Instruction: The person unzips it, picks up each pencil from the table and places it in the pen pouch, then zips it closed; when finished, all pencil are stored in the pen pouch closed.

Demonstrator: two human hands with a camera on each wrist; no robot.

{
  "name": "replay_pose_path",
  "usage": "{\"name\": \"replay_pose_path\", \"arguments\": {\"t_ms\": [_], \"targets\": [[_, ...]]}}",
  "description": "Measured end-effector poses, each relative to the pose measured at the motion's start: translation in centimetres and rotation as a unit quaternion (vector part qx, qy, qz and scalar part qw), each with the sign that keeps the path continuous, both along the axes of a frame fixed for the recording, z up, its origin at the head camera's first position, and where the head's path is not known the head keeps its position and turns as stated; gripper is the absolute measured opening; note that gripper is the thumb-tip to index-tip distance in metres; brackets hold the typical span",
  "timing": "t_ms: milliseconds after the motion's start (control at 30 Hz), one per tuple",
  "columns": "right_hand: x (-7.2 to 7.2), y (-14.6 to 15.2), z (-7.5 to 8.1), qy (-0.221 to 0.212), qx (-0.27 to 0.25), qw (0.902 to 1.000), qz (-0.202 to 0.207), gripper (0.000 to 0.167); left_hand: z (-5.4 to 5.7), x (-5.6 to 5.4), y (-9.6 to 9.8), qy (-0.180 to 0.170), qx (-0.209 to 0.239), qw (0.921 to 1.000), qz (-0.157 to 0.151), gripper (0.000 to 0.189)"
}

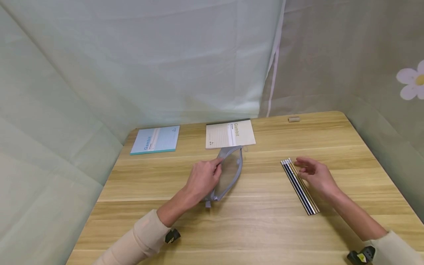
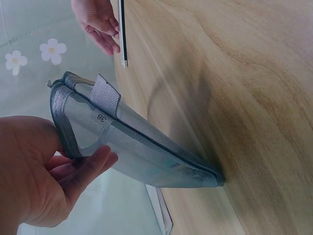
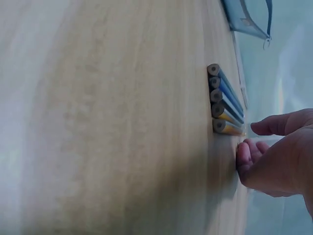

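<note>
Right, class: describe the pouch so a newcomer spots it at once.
On the wooden table, find the left hand, nearer the viewer than the cream notebook. It grips the grey-edged pouch. Unlike that opaque notebook, the pouch is partly see-through.

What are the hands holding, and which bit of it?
The left hand holds the pouch by one side of its open rim. The right hand holds nothing; it's beside the pencils.
</note>
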State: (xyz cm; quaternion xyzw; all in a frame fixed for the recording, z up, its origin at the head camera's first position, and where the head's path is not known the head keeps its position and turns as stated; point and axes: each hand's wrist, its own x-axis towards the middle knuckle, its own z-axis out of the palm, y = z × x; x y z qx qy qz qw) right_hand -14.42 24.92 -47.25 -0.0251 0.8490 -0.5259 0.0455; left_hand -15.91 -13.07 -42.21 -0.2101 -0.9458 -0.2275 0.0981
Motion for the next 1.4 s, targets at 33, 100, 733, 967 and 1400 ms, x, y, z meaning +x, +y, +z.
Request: {"name": "replay_pose_path", "arguments": {"t_ms": [33,100,733,967,1400], "targets": [[0.0,0.1,-0.1,0.001,0.000,1.0000,0.002,0.055,0.0,0.0,0.0,0.000,0.000,1.0000,0.000,0.025],[0.0,0.3,-0.3,0.001,0.000,1.0000,0.006,0.056,0.0,0.0,0.0,-0.002,0.001,1.0000,0.000,0.025],[0.2,0.8,-1.5,0.073,0.029,0.9965,0.028,0.056,-0.1,-0.1,0.0,-0.001,-0.001,1.0000,-0.002,0.024],[0.3,0.6,-1.8,0.097,0.037,0.9945,0.013,0.051,0.0,0.0,-0.1,-0.005,0.003,1.0000,-0.004,0.024],[0.0,0.4,-1.8,0.119,0.070,0.9903,-0.016,0.044,0.0,-0.1,-0.2,0.003,0.000,1.0000,-0.005,0.024]]}}
